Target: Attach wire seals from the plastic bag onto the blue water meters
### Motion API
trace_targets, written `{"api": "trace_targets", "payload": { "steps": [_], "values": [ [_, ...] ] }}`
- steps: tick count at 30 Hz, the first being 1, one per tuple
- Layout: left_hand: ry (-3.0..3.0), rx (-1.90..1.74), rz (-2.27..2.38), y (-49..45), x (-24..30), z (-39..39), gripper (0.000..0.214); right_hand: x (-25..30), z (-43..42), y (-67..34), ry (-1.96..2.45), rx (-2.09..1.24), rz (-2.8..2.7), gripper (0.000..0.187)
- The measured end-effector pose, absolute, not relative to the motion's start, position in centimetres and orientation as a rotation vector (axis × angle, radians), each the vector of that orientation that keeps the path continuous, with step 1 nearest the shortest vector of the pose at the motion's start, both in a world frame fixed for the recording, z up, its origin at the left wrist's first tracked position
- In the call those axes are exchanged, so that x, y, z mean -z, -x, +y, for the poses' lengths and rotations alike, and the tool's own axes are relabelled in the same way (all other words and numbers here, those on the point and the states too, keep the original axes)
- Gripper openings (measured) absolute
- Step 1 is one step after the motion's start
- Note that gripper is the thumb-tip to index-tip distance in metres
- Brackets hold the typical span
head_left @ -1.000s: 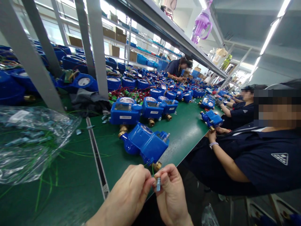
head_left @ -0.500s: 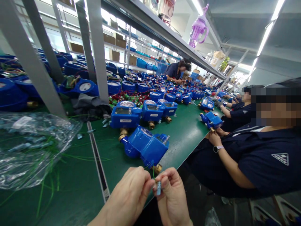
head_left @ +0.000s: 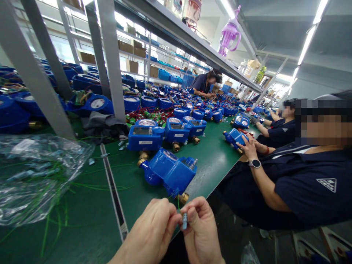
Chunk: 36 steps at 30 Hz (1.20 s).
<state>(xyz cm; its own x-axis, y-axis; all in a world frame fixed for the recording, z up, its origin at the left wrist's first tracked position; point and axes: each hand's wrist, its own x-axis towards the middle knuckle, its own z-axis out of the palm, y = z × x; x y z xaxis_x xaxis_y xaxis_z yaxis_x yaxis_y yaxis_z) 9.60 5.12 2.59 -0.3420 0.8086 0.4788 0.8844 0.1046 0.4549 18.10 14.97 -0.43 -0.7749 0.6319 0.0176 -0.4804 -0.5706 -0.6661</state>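
A small light-blue wire seal (head_left: 185, 221) is pinched between the thumb and fingers of my right hand (head_left: 202, 227). My left hand (head_left: 154, 227) is closed at the seal's left side, its thumb and fingertips pressed together by the green wire (head_left: 178, 204); what exactly they grip is hidden. That wire runs up from the seal to the blue water meter (head_left: 167, 170), near its brass end (head_left: 183, 198). The meter lies tilted on the green table (head_left: 90, 198), just beyond my hands.
A clear plastic bag (head_left: 74, 150) of blue seals and green wires lies at left. Several more water meters (head_left: 145, 135) stand behind, near a dark cloth (head_left: 103, 126). Grey shelf posts (head_left: 111, 66) rise at left. A co-worker (head_left: 288, 176) sits at right, handling another meter (head_left: 233, 137).
My hands stay almost in place at the seal, and the near meter has not moved. The co-worker's hands have shifted up with their meter, which now lies more to the left.
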Motion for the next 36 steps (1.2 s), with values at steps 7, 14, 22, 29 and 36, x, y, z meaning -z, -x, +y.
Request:
{"api": "trace_targets", "payload": {
  "steps": [7, 14, 22, 29, 36],
  "values": [
    [1.7, 1.046, -2.226, -9.83, -2.72, 5.21, 0.022, 0.3, 14.93, -18.19, 0.319, -2.321, -0.877, 0.017],
    [1.719, 1.066, -2.252, -9.64, -2.3, 5.1, 0.021, 0.09, 15.13, -18.19, 0.298, -2.33, -0.874, 0.017],
    [1.701, 1.072, -2.226, -9.79, -2.38, 5.24, 0.02, 0.45, 14.99, -18.36, 0.297, -2.32, -0.876, 0.015],
    [1.712, 1.068, -2.2, -9.82, -2.62, 5.12, 0.021, 0.56, 14.81, -18.43, 0.305, -2.325, -0.882, 0.016],
    [1.742, 1.09, -2.239, -9.86, -1.99, 4.88, 0.019, 0.78, 14.85, -18.48, 0.314, -2.323, -0.887, 0.017]
  ]
}}
